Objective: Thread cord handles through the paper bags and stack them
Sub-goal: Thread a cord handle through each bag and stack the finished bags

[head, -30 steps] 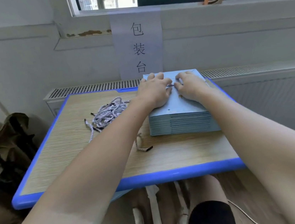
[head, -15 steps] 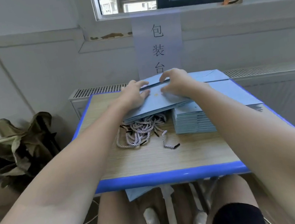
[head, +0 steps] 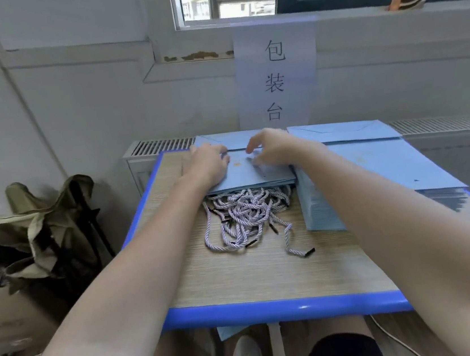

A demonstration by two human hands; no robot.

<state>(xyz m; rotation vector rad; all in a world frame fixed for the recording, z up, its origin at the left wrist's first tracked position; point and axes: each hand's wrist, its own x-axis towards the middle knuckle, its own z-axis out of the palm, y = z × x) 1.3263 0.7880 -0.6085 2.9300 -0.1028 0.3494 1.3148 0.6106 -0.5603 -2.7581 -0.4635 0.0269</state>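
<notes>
One flat light-blue paper bag (head: 260,174) lies at the table's far middle, its near edge resting on a heap of white twisted cords with black tips (head: 247,214). My left hand (head: 209,163) grips the bag's left part at the fold line. My right hand (head: 273,149) is arched over the same fold with its fingers curled on the bag; the fingertips are blurred. To the right stands a thick stack of the same blue bags (head: 374,166), my right forearm passing over its near left corner.
The wooden table has a blue rim (head: 273,309). One cord end (head: 302,251) trails toward the near side. A radiator grille (head: 161,146) and a paper sign (head: 276,78) are behind. A folded olive chair (head: 47,227) stands left of the table.
Both hands lifted the top bag off the stack and carried it left; it now sits over the cord heap. My view shifted left and closer.
</notes>
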